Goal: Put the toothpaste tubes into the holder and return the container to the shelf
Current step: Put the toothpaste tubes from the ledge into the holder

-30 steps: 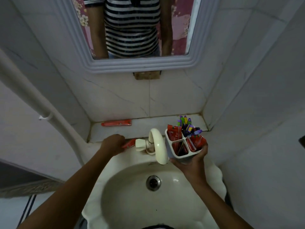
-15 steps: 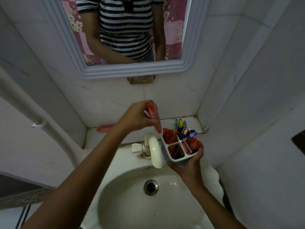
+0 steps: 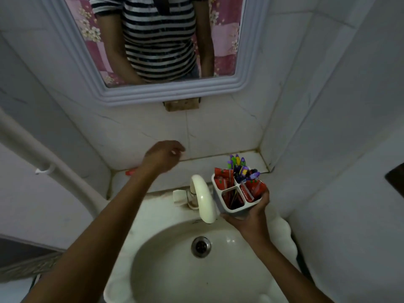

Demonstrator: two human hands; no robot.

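My right hand (image 3: 251, 217) grips a white four-compartment holder (image 3: 231, 209) from below, over the right rim of the basin. Red toothpaste tubes (image 3: 223, 180) stand in three of its compartments, and several coloured toothbrushes (image 3: 239, 166) fill the back one. My left hand (image 3: 162, 157) hovers empty above the tiled shelf (image 3: 196, 171), fingers loosely curled and apart. One more red toothpaste tube (image 3: 130, 172) lies on the shelf at the left, mostly hidden behind my left forearm.
A cream tap (image 3: 203, 197) arches over the white basin (image 3: 175, 270) just left of the holder. A framed mirror (image 3: 166, 92) hangs above the shelf. A white pipe (image 3: 43, 162) runs down the left wall. Tiled walls close in on the right.
My left hand carried a red tube from beside the tap up to the holder, left it there, and has moved back left, empty. The holder stays in my right hand.
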